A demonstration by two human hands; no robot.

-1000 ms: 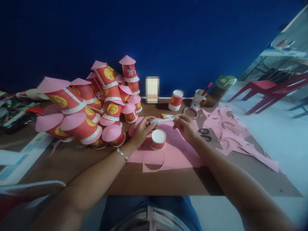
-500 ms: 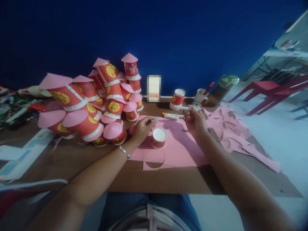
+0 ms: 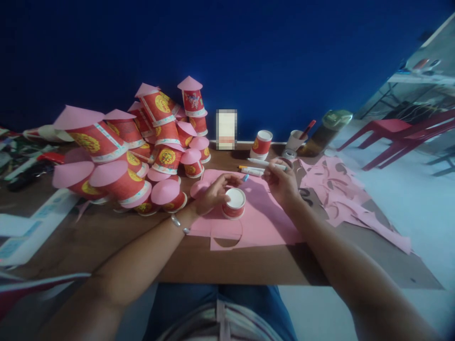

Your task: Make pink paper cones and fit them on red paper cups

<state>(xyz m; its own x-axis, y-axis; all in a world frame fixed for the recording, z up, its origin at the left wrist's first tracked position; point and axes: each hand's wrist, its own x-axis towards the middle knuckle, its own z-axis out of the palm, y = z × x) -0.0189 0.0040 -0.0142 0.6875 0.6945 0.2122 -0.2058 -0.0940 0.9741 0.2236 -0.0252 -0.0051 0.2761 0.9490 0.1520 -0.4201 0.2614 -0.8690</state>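
Note:
My left hand (image 3: 212, 192) is closed on a small blue pen cap (image 3: 245, 178) and rests against an upturned red paper cup (image 3: 234, 203). The cup stands on a pink paper sheet (image 3: 265, 220) that has a round hole cut near its front edge. To the right of the cup, my right hand (image 3: 281, 183) is closed on a white pen (image 3: 267, 162), which it holds level above the sheet. The two hands are apart, with the cup between them.
A pile of red cups topped with pink cones (image 3: 142, 147) fills the table's left. Two markers (image 3: 251, 170), a red cup (image 3: 261, 143), a white cup with a pen (image 3: 296, 139), a bottle (image 3: 324, 127), scissors (image 3: 305, 195) and pink scraps (image 3: 341, 189) lie to the right. Red chairs (image 3: 401, 132) stand beyond.
Both hands held the pen together; now the cap is off in my left hand, which has dropped to the cup, and my right hand keeps the pen body.

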